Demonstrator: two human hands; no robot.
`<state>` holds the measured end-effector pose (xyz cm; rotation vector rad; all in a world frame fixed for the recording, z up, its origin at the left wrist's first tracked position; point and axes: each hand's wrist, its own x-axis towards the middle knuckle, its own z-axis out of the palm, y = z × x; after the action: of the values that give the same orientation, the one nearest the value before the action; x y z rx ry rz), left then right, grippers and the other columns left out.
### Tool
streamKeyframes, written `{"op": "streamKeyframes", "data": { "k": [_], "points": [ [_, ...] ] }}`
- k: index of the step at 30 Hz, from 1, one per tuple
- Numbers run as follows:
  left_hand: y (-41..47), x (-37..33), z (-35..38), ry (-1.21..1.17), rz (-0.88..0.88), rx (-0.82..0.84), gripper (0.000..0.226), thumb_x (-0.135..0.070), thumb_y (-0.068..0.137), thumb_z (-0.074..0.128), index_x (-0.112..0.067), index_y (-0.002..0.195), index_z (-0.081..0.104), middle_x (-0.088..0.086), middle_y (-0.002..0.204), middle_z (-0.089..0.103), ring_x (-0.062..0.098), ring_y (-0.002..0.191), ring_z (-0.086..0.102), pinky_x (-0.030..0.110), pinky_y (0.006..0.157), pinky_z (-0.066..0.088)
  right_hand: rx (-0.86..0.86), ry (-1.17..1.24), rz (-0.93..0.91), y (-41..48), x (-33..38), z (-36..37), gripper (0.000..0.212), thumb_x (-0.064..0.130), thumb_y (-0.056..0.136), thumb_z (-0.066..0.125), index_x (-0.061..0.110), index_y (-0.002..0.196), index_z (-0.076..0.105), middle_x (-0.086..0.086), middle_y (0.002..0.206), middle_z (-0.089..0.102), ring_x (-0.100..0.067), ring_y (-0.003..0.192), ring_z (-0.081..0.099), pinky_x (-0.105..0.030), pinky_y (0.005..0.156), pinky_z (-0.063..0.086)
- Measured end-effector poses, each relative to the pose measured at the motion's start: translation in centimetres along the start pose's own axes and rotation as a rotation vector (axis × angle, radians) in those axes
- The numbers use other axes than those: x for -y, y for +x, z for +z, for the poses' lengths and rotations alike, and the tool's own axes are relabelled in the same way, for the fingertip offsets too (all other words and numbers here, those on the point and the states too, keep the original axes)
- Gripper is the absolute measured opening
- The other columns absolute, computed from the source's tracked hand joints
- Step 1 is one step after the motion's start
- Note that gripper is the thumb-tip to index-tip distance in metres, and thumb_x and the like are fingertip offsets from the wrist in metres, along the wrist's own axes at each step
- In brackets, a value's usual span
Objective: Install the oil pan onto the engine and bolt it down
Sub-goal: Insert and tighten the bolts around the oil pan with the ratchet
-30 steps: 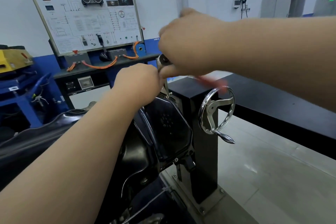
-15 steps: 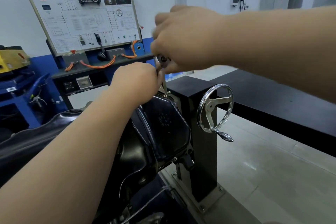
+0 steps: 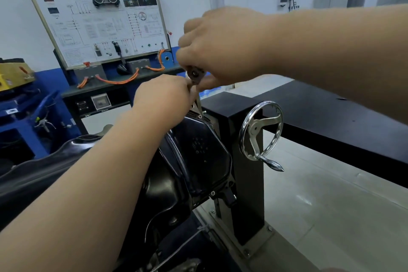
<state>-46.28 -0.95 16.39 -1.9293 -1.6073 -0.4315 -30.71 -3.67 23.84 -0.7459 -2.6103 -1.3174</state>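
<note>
The glossy black oil pan (image 3: pixel 198 157) lies on the engine, held in a black stand. At its far edge a thin steel extension bar (image 3: pixel 198 104) runs down to a bolt (image 3: pixel 200 116) on the pan flange. My right hand (image 3: pixel 225 44) grips the ratchet, whose round silver head (image 3: pixel 194 74) shows under my fingers. My left hand (image 3: pixel 163 97) is curled round the upper part of the extension bar, just below the ratchet head. Another bolt (image 3: pixel 212 193) sits in the pan's near flange.
A chrome handwheel (image 3: pixel 261 131) with a crank handle sticks out from the black stand post (image 3: pixel 247 183) to the right of the pan. A long black beam (image 3: pixel 331 121) runs off right. A training panel (image 3: pixel 97 22) with orange cables stands behind.
My right hand has swung the ratchet handle a little to the left around the head. My left hand stays on the extension bar.
</note>
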Motion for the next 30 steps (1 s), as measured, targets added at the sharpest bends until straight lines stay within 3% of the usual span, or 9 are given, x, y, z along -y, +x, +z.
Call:
{"op": "streamKeyframes", "data": {
  "k": [2,8,11,13,16,19,23,26,30],
  "points": [
    [0.1,0.1,-0.1,-0.008,-0.015,-0.015,0.037,-0.044,0.098,0.032,-0.027,0.066,0.04,-0.003,0.063,0.042,0.016,0.053,0.038,0.027,0.048,0.025,-0.028,0.065,0.076,-0.2,0.0,0.2,0.037,0.052,0.087,0.052,0.017,0.099,0.056,0.002,0.09,0.045,-0.027,0.095,0.05,-0.037,0.069,0.042],
    [0.1,-0.8,0.2,0.09,-0.102,0.06,0.013,-0.02,0.094,0.042,-0.012,0.093,0.052,-0.001,0.066,0.042,0.025,0.066,0.045,0.033,0.057,0.033,0.084,0.301,0.546,0.4,2.5,1.8,0.057,0.063,0.09,0.036,0.016,0.058,0.037,-0.001,0.06,0.039,-0.016,0.052,0.034,-0.027,0.046,0.019],
    [0.1,-0.4,0.3,0.04,-0.048,0.068,0.03,-0.031,0.095,0.034,-0.016,0.097,0.06,0.0,0.069,0.045,0.027,0.069,0.046,0.03,0.054,0.03,0.043,0.085,0.319,0.0,1.8,1.2,0.051,0.058,0.087,0.046,0.011,0.068,0.048,-0.004,0.07,0.05,-0.024,0.061,0.048,-0.03,0.049,0.033],
    [0.0,-0.4,0.4,0.046,0.018,0.052,0.037,-0.037,0.097,0.03,-0.012,0.093,0.056,0.002,0.071,0.045,0.026,0.068,0.045,0.032,0.054,0.031,-0.045,-0.072,0.015,-0.6,0.8,0.7,0.034,0.043,0.088,0.049,0.01,0.094,0.055,-0.009,0.096,0.056,-0.031,0.09,0.052,-0.041,0.067,0.044],
    [-0.1,-0.3,0.6,0.031,0.03,-0.038,0.032,-0.04,0.098,0.032,-0.015,0.086,0.046,0.002,0.074,0.046,0.025,0.067,0.044,0.032,0.054,0.03,-0.031,-0.066,-0.049,-1.2,-0.3,0.6,0.033,0.029,0.088,0.048,0.01,0.114,0.053,-0.014,0.114,0.051,-0.033,0.105,0.047,-0.045,0.083,0.037],
    [0.1,-0.1,0.6,0.048,-0.041,-0.024,0.037,-0.044,0.095,0.029,-0.017,0.088,0.053,0.0,0.07,0.046,0.023,0.064,0.044,0.027,0.049,0.025,-0.04,-0.065,0.13,-0.7,0.8,0.9,0.035,0.045,0.091,0.048,0.01,0.089,0.054,-0.01,0.092,0.055,-0.032,0.079,0.052,-0.04,0.067,0.04],
    [0.3,-0.6,0.7,0.12,-0.091,0.078,0.035,-0.038,0.095,0.034,-0.012,0.09,0.056,0.002,0.075,0.051,0.026,0.071,0.047,0.032,0.055,0.028,0.123,0.418,0.61,0.0,1.5,1.4,0.06,0.062,0.09,0.039,0.013,0.056,0.035,-0.003,0.057,0.038,-0.018,0.049,0.033,-0.028,0.045,0.021],
    [0.3,-0.4,0.7,0.044,-0.082,0.052,0.027,-0.037,0.092,0.036,-0.018,0.086,0.054,0.001,0.079,0.054,0.026,0.07,0.049,0.028,0.052,0.025,0.1,0.227,0.399,0.1,1.6,1.2,0.055,0.058,0.087,0.047,0.009,0.062,0.045,-0.004,0.063,0.048,-0.021,0.053,0.041,-0.028,0.046,0.027],
    [0.1,0.0,0.5,0.055,-0.03,0.077,0.035,-0.041,0.093,0.033,-0.013,0.083,0.053,0.001,0.068,0.044,0.023,0.063,0.044,0.028,0.052,0.027,-0.035,-0.029,-0.048,-0.6,0.0,0.9,0.028,0.033,0.09,0.052,0.011,0.107,0.054,-0.01,0.104,0.053,-0.032,0.094,0.051,-0.043,0.073,0.045]
  ]
}}
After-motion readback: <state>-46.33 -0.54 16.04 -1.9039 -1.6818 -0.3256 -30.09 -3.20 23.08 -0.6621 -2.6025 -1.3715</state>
